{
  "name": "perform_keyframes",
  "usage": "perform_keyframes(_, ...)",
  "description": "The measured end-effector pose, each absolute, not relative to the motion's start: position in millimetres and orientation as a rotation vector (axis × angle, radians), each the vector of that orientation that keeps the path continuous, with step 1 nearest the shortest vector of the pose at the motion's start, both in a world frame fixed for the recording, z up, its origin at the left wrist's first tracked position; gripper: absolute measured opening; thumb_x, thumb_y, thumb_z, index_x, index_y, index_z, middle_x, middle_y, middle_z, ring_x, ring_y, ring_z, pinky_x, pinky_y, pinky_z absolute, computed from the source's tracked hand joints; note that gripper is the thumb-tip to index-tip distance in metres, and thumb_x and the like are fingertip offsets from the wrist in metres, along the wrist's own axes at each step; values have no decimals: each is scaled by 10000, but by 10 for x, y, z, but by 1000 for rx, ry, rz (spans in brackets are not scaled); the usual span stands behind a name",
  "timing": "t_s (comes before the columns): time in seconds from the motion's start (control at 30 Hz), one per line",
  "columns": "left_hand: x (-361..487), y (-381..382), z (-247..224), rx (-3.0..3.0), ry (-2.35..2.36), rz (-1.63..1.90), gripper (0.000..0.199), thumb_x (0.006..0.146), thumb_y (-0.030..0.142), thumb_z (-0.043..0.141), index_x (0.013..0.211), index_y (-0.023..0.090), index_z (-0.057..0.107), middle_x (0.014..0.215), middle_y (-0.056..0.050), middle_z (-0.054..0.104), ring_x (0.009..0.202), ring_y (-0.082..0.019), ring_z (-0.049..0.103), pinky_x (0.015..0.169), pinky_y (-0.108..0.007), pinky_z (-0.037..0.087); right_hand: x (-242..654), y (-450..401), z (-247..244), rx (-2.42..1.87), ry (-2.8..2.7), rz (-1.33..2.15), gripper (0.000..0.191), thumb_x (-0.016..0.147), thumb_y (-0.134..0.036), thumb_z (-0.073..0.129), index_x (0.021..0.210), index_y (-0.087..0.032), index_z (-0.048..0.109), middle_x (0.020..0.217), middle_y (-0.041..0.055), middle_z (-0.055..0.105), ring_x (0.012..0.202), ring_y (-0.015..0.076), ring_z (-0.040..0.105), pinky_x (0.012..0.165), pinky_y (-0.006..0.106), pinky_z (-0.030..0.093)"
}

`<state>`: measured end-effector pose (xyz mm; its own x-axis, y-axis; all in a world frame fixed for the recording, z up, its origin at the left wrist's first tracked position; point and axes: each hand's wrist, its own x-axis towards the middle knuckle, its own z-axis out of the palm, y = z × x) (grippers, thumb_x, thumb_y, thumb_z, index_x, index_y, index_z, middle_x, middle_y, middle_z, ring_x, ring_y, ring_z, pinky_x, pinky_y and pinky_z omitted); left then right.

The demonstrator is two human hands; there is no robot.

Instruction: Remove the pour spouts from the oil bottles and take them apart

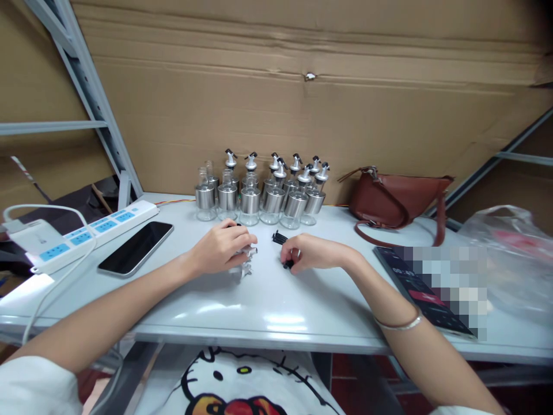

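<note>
My left hand [227,246] rests on the table, its fingers curled over a small cluster of silver pourer heads [246,268]. A bit of black shows just behind its knuckles. To the right, my right hand [305,252] is closed with thumb and fingertips on a small black plastic part [288,264]. More black plastic parts [279,237] lie on the table just beyond those fingers. Behind both hands stand several glass bottles [250,202] with steel sleeves. Those at the back and right carry silver pourer spouts [280,168] with black levers; some front-left ones have bare necks.
On the left are a phone [136,249] and a white power strip [97,233] with a cable. A brown handbag [397,199], a tablet with a lit screen [421,291] and a clear plastic bag [510,259] lie on the right. Cardboard [302,115] walls the back.
</note>
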<state>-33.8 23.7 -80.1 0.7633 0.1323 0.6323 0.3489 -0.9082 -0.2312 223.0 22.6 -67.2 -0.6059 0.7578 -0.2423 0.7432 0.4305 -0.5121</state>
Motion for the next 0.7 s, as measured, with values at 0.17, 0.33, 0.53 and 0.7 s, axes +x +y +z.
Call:
perform_keyframes(0.17, -339, 245, -800, -2626, -352, -908, 72, 902, 173, 440, 942, 156, 497, 765, -34, 640, 663, -141, 589, 728, -286, 434, 2223, 203, -609, -1242, -2737, 874, 332, 619, -58, 650, 929, -166, 701, 928, 43, 613, 828, 158, 558, 711, 238, 454)
perform_keyframes(0.33, -339, 247, -799, -2608, -351, -915, 70, 910, 182, 432, 946, 162, 489, 763, -29, 639, 663, -141, 587, 720, -281, 439, 2231, 216, -615, -1200, -2763, 930, 320, 627, -18, 602, 895, -155, 712, 881, 42, 619, 816, 152, 550, 714, 233, 454)
perform_keyframes(0.53, -343, 249, -807, -2608, -353, -914, 71, 905, 179, 434, 951, 165, 486, 754, -23, 637, 662, -141, 587, 713, -280, 444, 2238, 231, -661, -1297, -2660, 1016, 246, 624, -55, 619, 840, -145, 696, 776, 9, 629, 702, 128, 541, 660, 231, 440)
perform_keyframes(0.7, -345, 250, -802, -2617, -360, -903, 75, 903, 176, 426, 949, 169, 485, 766, -27, 644, 668, -140, 592, 707, -276, 444, 2234, 242, -686, -1317, -2649, 1010, 238, 630, -81, 619, 844, -152, 693, 744, -4, 619, 675, 124, 528, 639, 230, 426)
